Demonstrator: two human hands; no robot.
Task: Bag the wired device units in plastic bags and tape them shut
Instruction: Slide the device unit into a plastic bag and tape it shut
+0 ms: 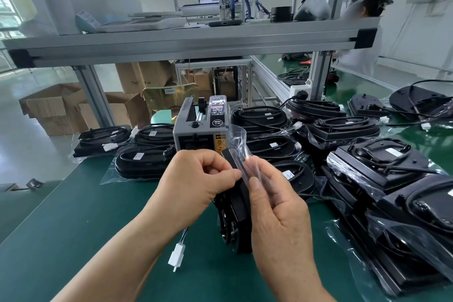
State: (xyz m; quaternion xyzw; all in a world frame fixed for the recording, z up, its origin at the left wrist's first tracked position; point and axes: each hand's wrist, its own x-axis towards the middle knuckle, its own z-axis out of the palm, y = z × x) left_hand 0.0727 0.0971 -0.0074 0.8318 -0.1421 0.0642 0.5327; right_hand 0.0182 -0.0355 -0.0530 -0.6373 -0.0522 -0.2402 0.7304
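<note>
A black wired device unit (pixel 236 213) stands on edge above the green mat, between my hands. My left hand (pixel 196 179) pinches the mouth of a clear plastic bag (pixel 239 141) at the unit's top edge. My right hand (pixel 274 206) pinches the other side of the same bag, whose film rises loosely in front of the tape dispenser. The unit's wires hang below my left wrist and end in a white connector (pixel 177 255).
A grey automatic tape dispenser (pixel 199 126) stands just behind my hands. Bagged black units (pixel 144 163) lie at its left; several more units (pixel 375 162) are stacked on the right. An aluminium shelf frame (pixel 186 45) spans overhead. Cardboard boxes (pixel 52 108) sit on the floor; another person (pixel 362 29) works at back right.
</note>
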